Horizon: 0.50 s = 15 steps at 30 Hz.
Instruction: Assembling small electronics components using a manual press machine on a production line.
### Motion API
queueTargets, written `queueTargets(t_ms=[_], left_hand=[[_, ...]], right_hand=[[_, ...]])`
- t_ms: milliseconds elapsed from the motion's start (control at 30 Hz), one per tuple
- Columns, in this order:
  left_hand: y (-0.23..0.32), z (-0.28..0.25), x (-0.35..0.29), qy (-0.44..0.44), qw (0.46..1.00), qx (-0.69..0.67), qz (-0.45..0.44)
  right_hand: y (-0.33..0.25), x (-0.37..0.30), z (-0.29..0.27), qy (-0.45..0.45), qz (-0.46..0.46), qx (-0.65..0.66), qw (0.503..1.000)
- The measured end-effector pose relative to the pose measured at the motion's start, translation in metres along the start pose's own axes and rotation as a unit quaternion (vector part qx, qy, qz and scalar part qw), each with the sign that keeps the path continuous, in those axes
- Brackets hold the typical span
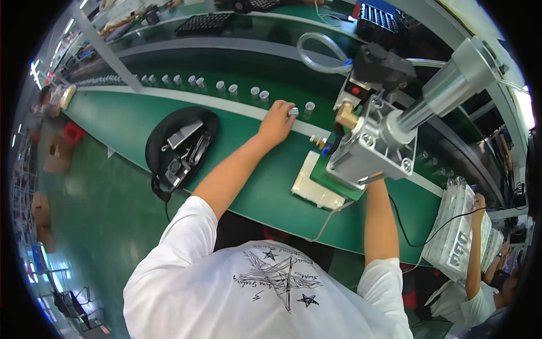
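My left hand (276, 122) reaches over the pale strip along the far edge of the green bench. Its fingers are closed on a small silvery cylindrical part (293, 112). Just right of it a small white cup-shaped part (309, 106) stands by itself on the dark green belt (217, 74). My right forearm (380, 223) runs up beside a metal pneumatic press (370, 150), whose body hides most of my right hand (376, 179), fingers included. A cream-coloured block (318, 183) lies at the left of the press's base.
Several more white cups (255, 90) line the belt leftward. A black bag (183, 147) holding gadgets sits on the bench (237, 195) by my left arm. Clear air tubing (322, 51) loops over the belt. Stacked white trays (450, 229) and a co-worker's arm (475, 248) are at the right.
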<state>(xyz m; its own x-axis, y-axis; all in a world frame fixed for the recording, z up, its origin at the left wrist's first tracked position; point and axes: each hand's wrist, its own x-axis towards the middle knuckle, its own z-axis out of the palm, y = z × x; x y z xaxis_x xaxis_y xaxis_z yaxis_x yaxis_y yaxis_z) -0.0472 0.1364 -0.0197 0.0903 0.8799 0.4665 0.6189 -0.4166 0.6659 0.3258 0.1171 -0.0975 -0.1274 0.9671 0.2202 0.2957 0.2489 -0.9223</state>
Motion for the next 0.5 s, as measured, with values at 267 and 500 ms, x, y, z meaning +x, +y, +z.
queueTargets(t_ms=[267, 500], left_hand=[[-0.037, 0.022, 0.051, -0.128, 0.986, 0.037, -0.097], [-0.057, 0.005, 0.039, -0.074, 0.994, 0.081, 0.022]], right_hand=[[-0.028, 0.067, 0.035, -0.171, -0.164, 0.173, 0.956], [-0.095, 0.07, 0.029, 0.144, -0.043, -0.373, 0.916]])
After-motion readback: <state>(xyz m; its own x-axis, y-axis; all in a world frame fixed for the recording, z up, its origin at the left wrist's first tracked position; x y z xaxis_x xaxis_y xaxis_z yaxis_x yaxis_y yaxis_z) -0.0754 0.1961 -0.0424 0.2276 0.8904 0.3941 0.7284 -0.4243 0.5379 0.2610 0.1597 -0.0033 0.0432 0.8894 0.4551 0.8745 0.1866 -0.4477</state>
